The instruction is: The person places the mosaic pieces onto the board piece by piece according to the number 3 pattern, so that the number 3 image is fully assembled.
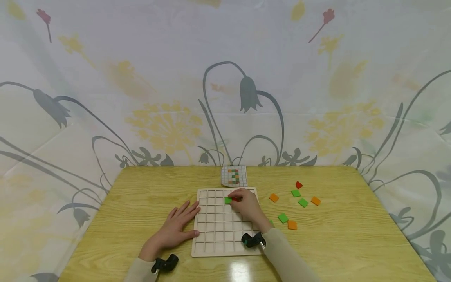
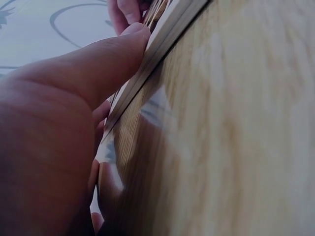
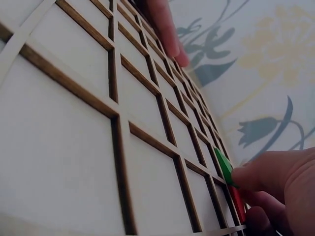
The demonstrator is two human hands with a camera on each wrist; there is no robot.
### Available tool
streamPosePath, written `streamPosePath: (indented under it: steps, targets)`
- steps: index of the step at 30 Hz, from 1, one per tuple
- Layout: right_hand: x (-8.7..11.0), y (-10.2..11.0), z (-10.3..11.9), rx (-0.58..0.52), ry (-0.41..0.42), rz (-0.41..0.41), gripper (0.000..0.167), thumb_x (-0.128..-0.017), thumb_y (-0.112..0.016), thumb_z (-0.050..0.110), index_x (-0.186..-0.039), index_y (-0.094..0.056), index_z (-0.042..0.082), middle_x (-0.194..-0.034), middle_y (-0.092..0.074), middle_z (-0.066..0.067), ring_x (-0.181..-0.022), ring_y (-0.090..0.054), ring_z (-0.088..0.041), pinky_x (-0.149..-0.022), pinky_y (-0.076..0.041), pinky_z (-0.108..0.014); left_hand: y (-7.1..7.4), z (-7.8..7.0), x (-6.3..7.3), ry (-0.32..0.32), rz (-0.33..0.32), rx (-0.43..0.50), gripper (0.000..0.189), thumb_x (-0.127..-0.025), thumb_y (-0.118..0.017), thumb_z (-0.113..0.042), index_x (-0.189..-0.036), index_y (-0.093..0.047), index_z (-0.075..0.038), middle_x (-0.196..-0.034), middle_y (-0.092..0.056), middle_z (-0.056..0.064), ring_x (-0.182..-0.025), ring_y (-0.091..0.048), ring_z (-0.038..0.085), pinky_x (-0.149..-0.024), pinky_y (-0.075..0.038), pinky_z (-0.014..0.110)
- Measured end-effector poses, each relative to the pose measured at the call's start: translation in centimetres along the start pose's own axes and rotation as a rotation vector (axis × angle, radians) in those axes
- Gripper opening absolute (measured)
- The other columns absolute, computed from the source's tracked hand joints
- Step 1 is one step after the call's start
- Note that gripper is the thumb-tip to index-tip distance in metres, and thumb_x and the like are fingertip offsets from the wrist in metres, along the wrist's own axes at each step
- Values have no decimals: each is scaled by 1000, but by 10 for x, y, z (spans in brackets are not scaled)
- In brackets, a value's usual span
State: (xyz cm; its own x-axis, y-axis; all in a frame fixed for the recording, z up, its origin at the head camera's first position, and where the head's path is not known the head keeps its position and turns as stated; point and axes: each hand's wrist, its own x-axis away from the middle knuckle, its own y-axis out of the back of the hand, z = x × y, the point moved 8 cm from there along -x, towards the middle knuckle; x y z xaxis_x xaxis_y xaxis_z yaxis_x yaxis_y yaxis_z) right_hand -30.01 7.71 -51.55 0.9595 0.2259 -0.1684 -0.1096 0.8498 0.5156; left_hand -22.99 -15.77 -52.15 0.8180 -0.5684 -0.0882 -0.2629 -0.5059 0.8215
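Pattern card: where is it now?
In the head view, the pattern card lies near the middle of the far edge of the table, just beyond the grid board.

The table (image 1: 334,243) has a yellowish wood-grain top, glossy enough to throw back a bright patch of light near its front. On it, around the middle, a pale gridded board (image 1: 210,237) lies flat, with a small patterned card (image 1: 234,176) just beyond its far edge. To the right lie a red piece (image 1: 298,185), three green tiles (image 1: 303,202) and three orange tiles (image 1: 292,225), scattered loosely. A green sliver (image 1: 271,222) beside the board, mostly hidden, is probably another tile.
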Motion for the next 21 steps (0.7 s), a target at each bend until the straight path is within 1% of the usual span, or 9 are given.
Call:
streamPosePath:
  steps: [4, 8, 14, 21]
  targets:
    - [-1, 0, -1, 6, 3, -20, 16, -87, -73, 3, -99, -79, 10, -105, -67, -1, -95, -63, -22, -81, -52, -37, 0, 1, -1, -5, -14, -3, 76, -94, -65, -46, -155, -38, -10, -163, -26, 6, -150, -14, 37, -112, -6, 67]
    - [-1, 0, -1, -5, -9, -37, 15, -86, -73, 2, -98, -79, 11, -101, -67, 0, -91, -63, -20, -79, -52, -36, -1, 2, 0, -1, -17, -14, 75, -94, -64, -46, -155, -38, -11, -163, -25, 4, -150, -13, 35, -112, -7, 66]
    - [-1, -1, 1, -15, -23, -44, 15, -87, -73, 2, -97, -79, 11, -101, -67, 0, -90, -63, -19, -79, -51, -36, 1, 2, 1, -1, -32, -28, 72, -95, -63, -44, -154, -39, -11, -163, -27, 4, -150, -15, 35, -112, -8, 67]
    - [0, 1, 4, 16, -19, -49, 13, -87, -74, 2, -94, -79, 10, -99, -67, 1, -89, -61, -18, -77, -51, -35, 3, 0, -1, 18, -64, 4, 69, -95, -66, -40, -152, -44, -10, -161, -30, 5, -149, -17, 36, -112, -9, 68]
